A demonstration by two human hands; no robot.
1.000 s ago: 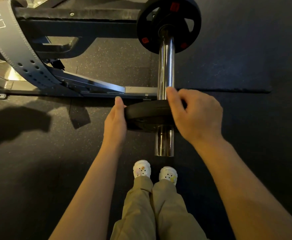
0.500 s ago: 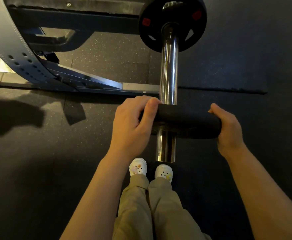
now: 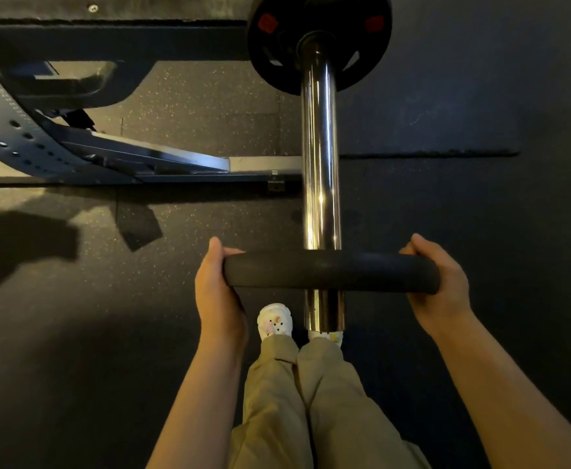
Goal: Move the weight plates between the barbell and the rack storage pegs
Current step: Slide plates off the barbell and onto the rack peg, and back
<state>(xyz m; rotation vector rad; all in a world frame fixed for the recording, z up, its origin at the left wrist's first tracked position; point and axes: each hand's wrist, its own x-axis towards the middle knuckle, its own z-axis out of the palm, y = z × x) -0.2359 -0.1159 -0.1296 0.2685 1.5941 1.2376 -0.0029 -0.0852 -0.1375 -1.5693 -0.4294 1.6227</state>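
While the dark rubber floor (image 3: 446, 96) spreads under everything and the rack frame (image 3: 74, 38) fills its upper left corner, the chrome barbell sleeve (image 3: 319, 157) runs down the middle with a black plate with red marks (image 3: 277, 45) seated at its far end. A second black weight plate (image 3: 328, 272) sits edge-on around the sleeve near its near end. The left hand (image 3: 218, 292) grips the plate's left rim and the right hand (image 3: 439, 286) its right rim, above white shoes (image 3: 275, 322).
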